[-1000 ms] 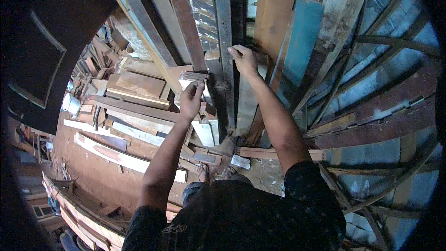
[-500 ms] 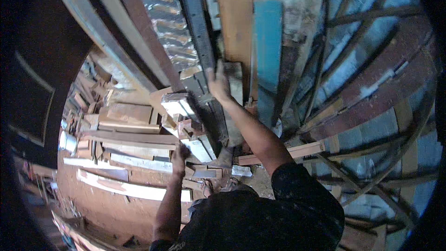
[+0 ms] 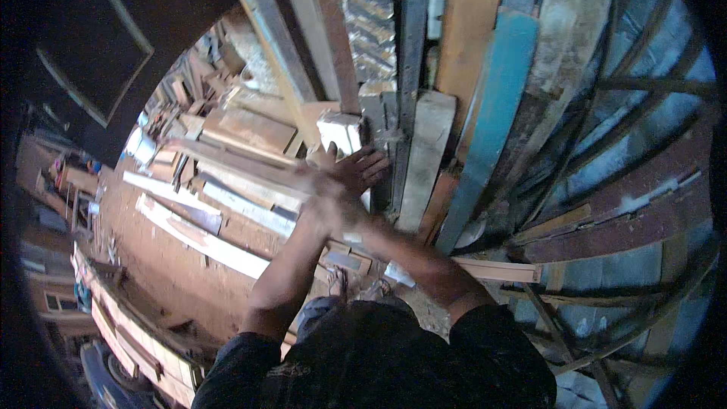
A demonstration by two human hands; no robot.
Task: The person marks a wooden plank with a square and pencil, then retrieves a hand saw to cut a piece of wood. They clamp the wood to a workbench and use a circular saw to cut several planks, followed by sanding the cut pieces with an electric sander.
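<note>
My two hands meet in front of my chest, one crossing over the other. The left hand point(image 3: 363, 170) has its fingers stretched and spread toward the leaning boards, with nothing held. My right hand point(image 3: 324, 191) lies across it and is smeared by motion, so its fingers are hard to read. Just beyond them stands a short white-faced block point(image 3: 340, 132). Beside that are a dark grooved post point(image 3: 410, 38) and a metal-patterned plank point(image 3: 367, 23). A pale short board point(image 3: 430, 144) leans to the right of the hands.
A turquoise board point(image 3: 492, 113) and a brown plank point(image 3: 471, 30) lean upright farther right, near bent dark bars point(image 3: 651, 85). Timber offcuts point(image 3: 250, 135) pile up at left. A long white strip point(image 3: 201, 236) lies on the earth floor. One light wooden length point(image 3: 500, 270) lies at right.
My right hand has left the upright boards and come down left to my left hand, which has risen to meet it. The view has turned, shifting the boards rightward.
</note>
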